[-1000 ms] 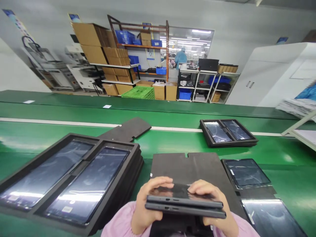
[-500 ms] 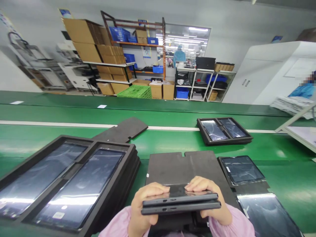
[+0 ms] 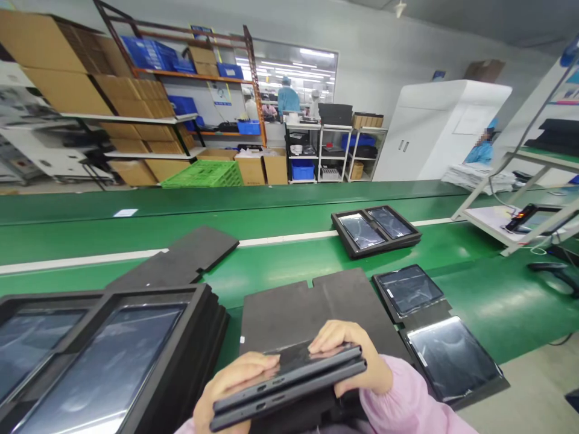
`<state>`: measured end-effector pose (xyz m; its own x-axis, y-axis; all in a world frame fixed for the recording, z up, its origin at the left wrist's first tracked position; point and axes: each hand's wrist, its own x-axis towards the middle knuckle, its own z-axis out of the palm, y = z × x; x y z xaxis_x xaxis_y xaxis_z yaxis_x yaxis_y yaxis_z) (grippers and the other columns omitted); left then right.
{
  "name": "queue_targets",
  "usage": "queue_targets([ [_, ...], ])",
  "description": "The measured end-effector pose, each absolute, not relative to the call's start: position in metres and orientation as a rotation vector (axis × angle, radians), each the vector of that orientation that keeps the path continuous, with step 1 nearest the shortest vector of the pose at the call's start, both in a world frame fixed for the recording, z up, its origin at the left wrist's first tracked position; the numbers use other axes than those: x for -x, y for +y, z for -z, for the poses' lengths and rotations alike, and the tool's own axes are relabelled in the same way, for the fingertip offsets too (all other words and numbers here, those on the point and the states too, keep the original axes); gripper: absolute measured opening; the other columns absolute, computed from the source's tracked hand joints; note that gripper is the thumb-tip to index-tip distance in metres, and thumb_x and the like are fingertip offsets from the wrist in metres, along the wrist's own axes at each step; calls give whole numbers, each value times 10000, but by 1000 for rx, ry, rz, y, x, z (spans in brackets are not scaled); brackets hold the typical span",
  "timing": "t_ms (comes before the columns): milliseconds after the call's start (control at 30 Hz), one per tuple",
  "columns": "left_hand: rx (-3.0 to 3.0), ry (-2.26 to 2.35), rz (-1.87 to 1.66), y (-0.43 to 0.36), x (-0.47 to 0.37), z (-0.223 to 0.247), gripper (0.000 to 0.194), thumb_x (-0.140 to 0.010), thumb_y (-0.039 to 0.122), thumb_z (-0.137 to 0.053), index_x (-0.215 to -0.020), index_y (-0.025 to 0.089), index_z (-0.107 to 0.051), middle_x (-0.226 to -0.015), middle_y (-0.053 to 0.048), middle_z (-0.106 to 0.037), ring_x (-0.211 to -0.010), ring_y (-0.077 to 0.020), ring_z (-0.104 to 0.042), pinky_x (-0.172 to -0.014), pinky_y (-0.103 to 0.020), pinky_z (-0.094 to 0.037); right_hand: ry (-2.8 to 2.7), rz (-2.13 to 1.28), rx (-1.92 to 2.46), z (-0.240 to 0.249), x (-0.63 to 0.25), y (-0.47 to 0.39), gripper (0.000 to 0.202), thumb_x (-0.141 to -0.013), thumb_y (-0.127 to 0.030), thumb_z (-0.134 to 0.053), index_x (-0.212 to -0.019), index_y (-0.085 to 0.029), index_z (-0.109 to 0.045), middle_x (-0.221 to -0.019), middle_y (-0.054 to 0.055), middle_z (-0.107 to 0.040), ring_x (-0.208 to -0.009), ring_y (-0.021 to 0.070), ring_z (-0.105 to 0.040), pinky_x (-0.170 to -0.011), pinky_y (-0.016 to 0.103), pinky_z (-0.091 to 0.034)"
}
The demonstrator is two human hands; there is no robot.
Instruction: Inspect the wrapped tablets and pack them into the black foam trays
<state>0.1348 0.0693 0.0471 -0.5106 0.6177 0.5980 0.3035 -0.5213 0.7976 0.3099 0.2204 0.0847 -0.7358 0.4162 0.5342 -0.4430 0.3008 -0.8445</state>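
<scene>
Tablet pair (image 3: 289, 386): lying flat, one on the other, between both hands low in the view; upper tablet (image 3: 295, 357) is resting on lower tablet (image 3: 296, 392), edges nearly lining up.
Long axis: port-bearing near edge is running crosswise, slanting up from the left end to the right; foreshortening is hiding whether this is the longer side, so cannot tell.
Left hand (image 3: 226, 384): pinching the lower, left end of the pair, fingers lying over the upper screen; thumb position not clear.
Right hand (image 3: 371, 360): pinching the higher, right end, fingers pressing on top, thumb showing under the lower tablet.
Foam sheet (image 3: 312, 304): lying just beyond and below the pair, a notch showing in its far edge.
Right tray (image 3: 427, 314): sitting beside the sheet, carrying two tablets one behind the other; right hand is the nearer one.
Left tray stack (image 3: 199, 296): standing to the left, top tray carrying two screens side by side; left hand is the nearer one.
Far tray (image 3: 377, 248): lying across the green bench (image 3: 253, 268), well apart from both hands, right hand being nearer.
</scene>
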Motion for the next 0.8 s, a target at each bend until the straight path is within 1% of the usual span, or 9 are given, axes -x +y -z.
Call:
queue_targets([
  [100, -1414, 1409, -2138, 72, -136, -51, 463, -632, 609, -647, -863, 212, -704, -780, -84, -727, -752, -292, -683, -678, -418, -584, -1837, -1534, -31, -84, -309, 222, 431, -576, -465, -808, -882, -216, -634, -871, 79, -713, -810, 213, -659, -741, 344, -515],
  [233, -1370, 1407, -2143, 78, -136, -57, 377, -685, 551, -654, -841, 210, -701, -767, -75, -725, -730, -274, -680, -645, -395, -580, -1817, -1589, 21, -85, -306, 224, 421, -609, -500, -775, -877, -212, -629, -879, 76, -706, -813, 213, -652, -737, 348, -506],
  [367, -1263, 1404, -2178, 83, -133, -56, 321, -683, 491, -696, -825, 204, -709, -771, -63, -724, -737, -253, -675, -692, -371, -564, -1814, -1636, 82, -84, -301, 227, 435, -618, -512, -766, -879, -197, -615, -859, 64, -687, -796, 205, -643, -706, 326, -500],
  [433, -1219, 1381, -2211, 86, -131, -55, 328, -657, 483, -722, -822, 200, -713, -777, -55, -720, -738, -242, -670, -689, -348, -562, -1821, -1569, 122, -84, -300, 225, 484, -643, -517, -749, -983, -213, -586, -901, 59, -665, -813, 200, -636, -710, 324, -506],
  [500, -1184, 1354, -2233, 88, -130, -54, 358, -638, 496, -729, -829, 195, -715, -781, -52, -717, -728, -234, -666, -659, -327, -565, -1815, -1304, 208, -87, -302, 222, 605, -681, -513, -723, -1170, -247, -488, -1040, 78, -612, -891, 208, -614, -779, 359, -503],
  [567, -1147, 1332, -2246, 91, -129, -55, 390, -617, 511, -736, -836, 190, -715, -776, -49, -715, -715, -228, -665, -641, -314, -568, -1796, -862, 270, -93, -306, 216, 628, -741, -420, -708, -1263, -280, -386, -1166, 90, -523, -1002, 224, -559, -873, 416, -468],
  [633, -1122, 1329, -2252, 93, -130, -56, 394, -604, 504, -748, -838, 189, -714, -774, -42, -716, -712, -221, -667, -641, -300, -569, -1809, -429, 281, -101, -312, 210, 445, -781, -228, -673, -1168, -288, -461, -1173, 67, -471, -1061, 227, -498, -919, 436, -432],
  [700, -1107, 1339, -2254, 93, -130, -57, 374, -607, 481, -757, -836, 188, -712, -776, -39, -716, -717, -221, -670, -647, -293, -570, -1848, -129, 270, -110, -318, 205, 292, -763, -71, -622, -977, -257, -552, -1092, 43, -462, -1056, 217, -467, -923, 422, -422],
  [800, -1106, 1345, -2260, 93, -131, -57, 373, -614, 480, -752, -838, 184, -710, -777, -42, -714, -715, -232, -673, -642, -312, -575, -1900, 85, 290, -119, -321, 201, 230, -745, -12, -597, -832, -225, -595, -987, 31, -472, -1002, 195, -462, -904, 399, -433],
])
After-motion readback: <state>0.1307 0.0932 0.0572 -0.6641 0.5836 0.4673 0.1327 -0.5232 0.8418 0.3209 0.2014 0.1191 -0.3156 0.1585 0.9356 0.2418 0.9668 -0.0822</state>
